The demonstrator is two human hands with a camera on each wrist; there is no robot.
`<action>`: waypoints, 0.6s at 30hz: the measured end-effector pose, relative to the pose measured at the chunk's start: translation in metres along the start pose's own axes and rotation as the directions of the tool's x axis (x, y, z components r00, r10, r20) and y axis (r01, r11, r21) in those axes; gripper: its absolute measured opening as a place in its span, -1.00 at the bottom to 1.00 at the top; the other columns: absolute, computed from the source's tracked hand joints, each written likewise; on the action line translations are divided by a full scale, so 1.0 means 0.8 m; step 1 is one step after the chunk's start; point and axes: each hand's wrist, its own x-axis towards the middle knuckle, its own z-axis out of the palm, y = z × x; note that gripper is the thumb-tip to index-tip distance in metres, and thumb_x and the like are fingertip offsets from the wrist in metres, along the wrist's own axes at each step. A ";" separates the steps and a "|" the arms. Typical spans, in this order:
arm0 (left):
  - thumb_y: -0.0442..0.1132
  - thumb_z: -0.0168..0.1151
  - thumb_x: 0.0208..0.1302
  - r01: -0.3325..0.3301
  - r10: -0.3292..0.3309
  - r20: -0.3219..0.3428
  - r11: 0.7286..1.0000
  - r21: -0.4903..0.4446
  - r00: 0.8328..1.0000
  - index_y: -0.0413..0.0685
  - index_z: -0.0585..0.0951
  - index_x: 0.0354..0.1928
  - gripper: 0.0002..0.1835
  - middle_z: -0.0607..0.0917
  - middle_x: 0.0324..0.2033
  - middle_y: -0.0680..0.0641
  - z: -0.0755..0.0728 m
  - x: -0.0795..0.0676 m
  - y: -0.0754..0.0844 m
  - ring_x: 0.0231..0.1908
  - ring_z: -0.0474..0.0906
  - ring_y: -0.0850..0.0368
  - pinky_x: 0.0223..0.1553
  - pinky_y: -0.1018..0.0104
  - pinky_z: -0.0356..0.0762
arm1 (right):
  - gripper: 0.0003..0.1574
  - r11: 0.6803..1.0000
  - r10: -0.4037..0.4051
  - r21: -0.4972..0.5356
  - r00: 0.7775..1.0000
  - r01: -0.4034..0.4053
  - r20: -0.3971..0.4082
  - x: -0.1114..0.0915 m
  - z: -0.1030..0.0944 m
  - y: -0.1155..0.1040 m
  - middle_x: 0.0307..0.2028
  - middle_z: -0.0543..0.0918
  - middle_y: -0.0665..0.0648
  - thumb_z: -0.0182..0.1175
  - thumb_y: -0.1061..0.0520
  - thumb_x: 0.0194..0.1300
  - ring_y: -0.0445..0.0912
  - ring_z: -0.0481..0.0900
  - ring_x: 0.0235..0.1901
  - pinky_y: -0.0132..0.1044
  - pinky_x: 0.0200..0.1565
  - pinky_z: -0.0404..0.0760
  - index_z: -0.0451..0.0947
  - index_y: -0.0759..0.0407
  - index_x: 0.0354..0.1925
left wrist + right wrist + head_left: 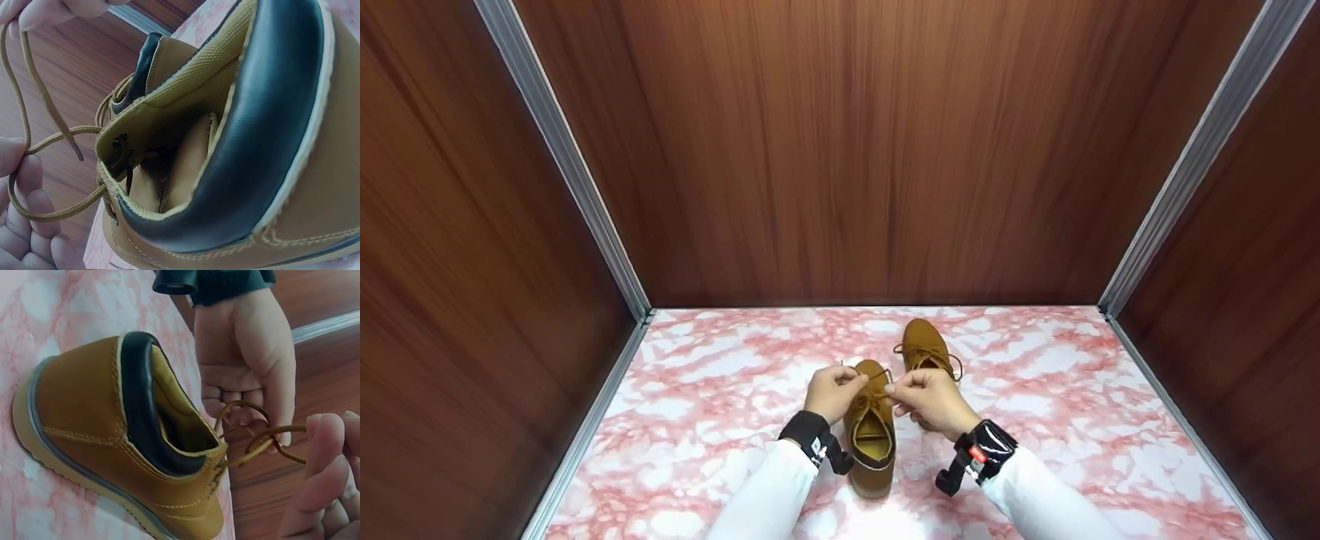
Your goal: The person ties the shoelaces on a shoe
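Note:
A tan lace-up shoe (872,480) with a dark padded collar stands upright on the table, its toe pointing away from me. Both hands are above its laced front. My left hand (831,394) pinches the brown shoelace (53,215) between thumb and fingers, left of the shoe. On the other side, my right hand (934,401) pinches another part of the lace. Between the hands the lace forms loops and crosses itself, as the right wrist view shows. One tipped lace end hangs below the right hand's fingers in the left wrist view.
A matching tan shoe (921,335), with loose lace loops at its sides, stands farther back on the right, partly hidden behind my right hand. The pink-and-white marbled table (720,405) is enclosed by brown wood panels (825,150) with metal corner strips (577,172).

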 end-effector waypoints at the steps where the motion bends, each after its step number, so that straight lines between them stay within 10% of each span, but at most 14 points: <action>1: -0.19 0.46 0.28 -0.001 0.001 0.000 1.000 -0.002 1.000 -0.14 0.79 -0.33 -0.85 0.81 -0.40 -0.03 0.000 0.000 0.000 -0.39 0.55 0.31 -0.24 0.39 0.58 | -0.69 1.000 -0.005 -0.010 1.000 0.005 -0.008 0.000 0.002 0.002 -0.33 0.85 0.24 0.46 0.10 0.30 -0.19 0.74 -0.52 -0.44 -0.59 0.51 0.72 0.37 -0.21; 12: -0.25 0.44 0.27 -0.004 0.005 0.009 0.999 -0.034 1.000 -0.20 0.78 -0.36 -0.86 0.81 -0.41 -0.09 0.000 -0.004 -0.003 -0.40 0.55 0.31 -0.27 0.40 0.56 | -0.76 0.995 -0.078 -0.067 0.994 0.073 -0.078 -0.002 0.017 0.017 -0.46 0.83 0.17 0.55 0.16 0.18 -0.03 0.81 -0.48 -0.32 -0.53 0.65 0.73 0.31 -0.33; 18: -0.25 0.45 0.27 0.007 -0.006 0.015 0.999 -0.034 1.000 -0.17 0.78 -0.36 -0.87 0.81 -0.41 -0.04 0.001 -0.006 -0.008 -0.41 0.55 0.33 -0.28 0.41 0.55 | -0.82 0.979 -0.132 -0.175 0.983 0.109 -0.124 -0.001 0.025 0.023 -0.52 0.81 0.16 0.55 0.18 0.16 0.07 0.80 -0.48 0.07 -0.44 0.76 0.73 0.24 -0.41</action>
